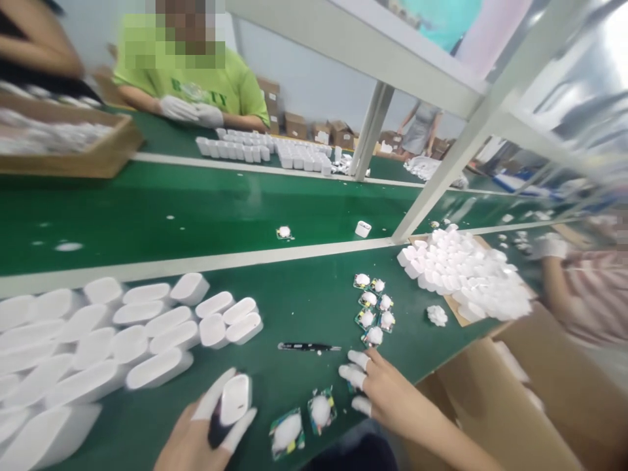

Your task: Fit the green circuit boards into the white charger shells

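Case (pixel 236 396): it's sitting in the left hand (pixel 191 428) over the bench (pixel 304 288), toward the near edge, oval face pointing up, long axis running roughly from near edge to far rail (pixel 245 258).
Left grip: thumb and fingers are pinching the case by its sides.
Right grip: the right hand (pixel 380 383) is curling its fingers over a board (pixel 351 387), mostly hidden, so I can't tell if it's pinching or just touching.
The gap: a left board (pixel 287 432) and a right board (pixel 322 410) are lying between the hands by the near edge, both off to the case's right.
Nearer hand: the left board's sitting closer to the left one, the right board closer to the right one.
Tweezers (pixel 309 347): they're lying crosswise beyond those two, tips pointing rightward.
Left side: other cases (pixel 174 337) are crowding that part of the bench.
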The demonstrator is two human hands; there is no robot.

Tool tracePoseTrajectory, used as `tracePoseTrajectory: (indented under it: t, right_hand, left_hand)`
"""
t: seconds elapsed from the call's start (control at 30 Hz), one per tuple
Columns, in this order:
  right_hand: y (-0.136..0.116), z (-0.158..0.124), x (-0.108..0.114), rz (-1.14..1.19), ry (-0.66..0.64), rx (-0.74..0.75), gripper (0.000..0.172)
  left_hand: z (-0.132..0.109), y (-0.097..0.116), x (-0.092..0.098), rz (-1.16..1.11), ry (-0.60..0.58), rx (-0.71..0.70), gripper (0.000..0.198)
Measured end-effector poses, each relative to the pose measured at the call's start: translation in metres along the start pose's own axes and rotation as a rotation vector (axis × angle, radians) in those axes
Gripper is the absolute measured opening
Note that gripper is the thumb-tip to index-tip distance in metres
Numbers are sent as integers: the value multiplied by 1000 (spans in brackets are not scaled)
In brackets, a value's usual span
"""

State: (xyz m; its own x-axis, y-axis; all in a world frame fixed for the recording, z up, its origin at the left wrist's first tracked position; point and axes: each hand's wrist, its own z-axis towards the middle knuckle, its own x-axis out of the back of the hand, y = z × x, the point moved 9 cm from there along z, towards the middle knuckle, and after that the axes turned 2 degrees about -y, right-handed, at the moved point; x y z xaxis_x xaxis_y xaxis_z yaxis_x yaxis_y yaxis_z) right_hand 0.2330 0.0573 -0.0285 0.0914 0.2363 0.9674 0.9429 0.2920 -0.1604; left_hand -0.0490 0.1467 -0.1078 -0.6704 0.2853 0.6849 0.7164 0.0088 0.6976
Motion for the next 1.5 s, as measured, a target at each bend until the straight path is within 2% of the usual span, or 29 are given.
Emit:
tracePoseTrajectory:
  t: [0.1,0.23,0.33,0.47,0.57,0.77,0.87,0.97,1.1,1.23,1.3,1.4,1.5]
  right_hand:
    - [13,2,-2,-45,79,-74,47]
    - [23,3,-6,-40,109,-99,45]
    - [21,1,0,-4,111,6,43]
    - [16,3,9,24,121,107,32]
    - [12,6,15,25,145,128,28]
    - [0,8,17,39,180,195,34]
    - [1,6,17,61,207,195,30]
    - [7,0,19,91,244,194,36]
    - [21,-8,19,100,326,98,29]
    - [29,-7,14,67,402,-76,35]
    - [24,-4,13,72,390,-56,29]
    - [14,-3,14,116,345,70,31]
    - [17,-6,14,137,399,13,27]
  left_hand:
    - [-3,22,12,18,103,-60,48]
    - [-25,75,20,-76,243,-239,43]
    - [-44,104,10,-180,193,-348,38]
    - [-63,124,0,-348,132,-414,41]
    - [-69,133,-4,-446,91,-430,46]
    - [-73,136,-1,-616,109,-414,51]
    - [-76,138,2,-623,121,-440,51]
    - [-79,138,7,-584,159,-469,52]
    - [-79,135,7,-556,164,-457,54]
    - [-79,138,5,-579,178,-435,50]
    - [-80,143,5,-585,190,-440,49]
    - [-82,151,5,-590,162,-443,52]
    - [-81,154,1,-628,102,-429,53]
